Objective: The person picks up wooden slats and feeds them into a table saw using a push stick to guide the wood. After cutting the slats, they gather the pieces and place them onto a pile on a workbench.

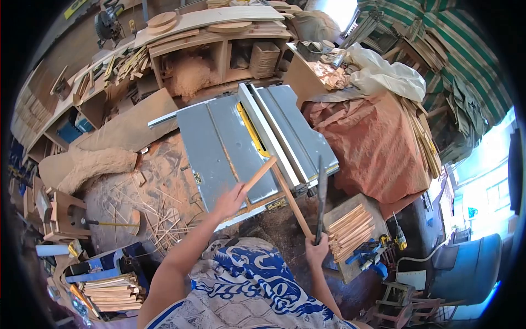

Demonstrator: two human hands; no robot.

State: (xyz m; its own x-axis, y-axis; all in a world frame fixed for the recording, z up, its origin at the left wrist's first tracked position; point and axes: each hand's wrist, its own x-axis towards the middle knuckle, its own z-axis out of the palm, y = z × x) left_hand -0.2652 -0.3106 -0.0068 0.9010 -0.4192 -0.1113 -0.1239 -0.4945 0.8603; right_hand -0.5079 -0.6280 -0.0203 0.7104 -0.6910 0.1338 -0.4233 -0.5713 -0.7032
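My left hand (230,202) is closed on the near end of a short wooden strip (259,174), which slants over the table saw (211,151) toward its fence. Low on the right, my right hand (316,250) grips a longer wooden strip (293,207) together with a long dark stick (321,194) that points away from me. The upper ends of the two wooden strips come close together near the yellow blade insert (252,130). Beside that insert runs the pale metal fence (269,131).
A stack of cut strips (350,230) lies on a board to the right, beside a drill (401,240). Offcuts (164,222) and sawdust litter the floor at left. A reddish sheet (372,148) covers a pile right of the saw. Shelving (222,46) stands behind.
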